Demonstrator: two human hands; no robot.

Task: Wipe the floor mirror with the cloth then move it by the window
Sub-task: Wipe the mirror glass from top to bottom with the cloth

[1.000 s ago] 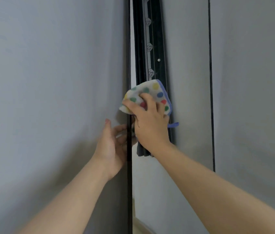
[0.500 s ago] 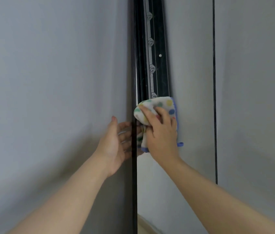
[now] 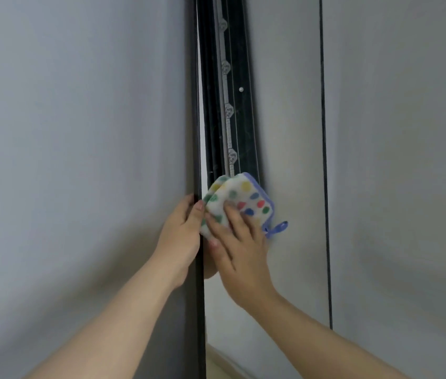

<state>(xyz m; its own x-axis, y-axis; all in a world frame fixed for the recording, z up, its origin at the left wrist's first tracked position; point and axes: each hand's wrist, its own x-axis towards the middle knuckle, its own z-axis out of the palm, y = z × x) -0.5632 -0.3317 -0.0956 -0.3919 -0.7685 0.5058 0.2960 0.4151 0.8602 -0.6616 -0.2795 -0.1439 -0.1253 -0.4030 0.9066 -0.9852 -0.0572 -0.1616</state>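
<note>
The floor mirror (image 3: 292, 132) ran off the top and bottom edges. The right hand (image 3: 243, 255) covered the lower part of the spotted cloth (image 3: 243, 195). The left hand (image 3: 180, 236) lay partly behind the dark frame (image 3: 199, 310), its hold unclear. The studded strip (image 3: 230, 110) in the glass was too blurred to name.

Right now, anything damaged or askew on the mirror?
Nothing stands out. The black-framed floor mirror has a straight edge and no visible crack; the left hand holds its frame, and the right hand presses the folded polka-dot cloth on the glass.
</note>
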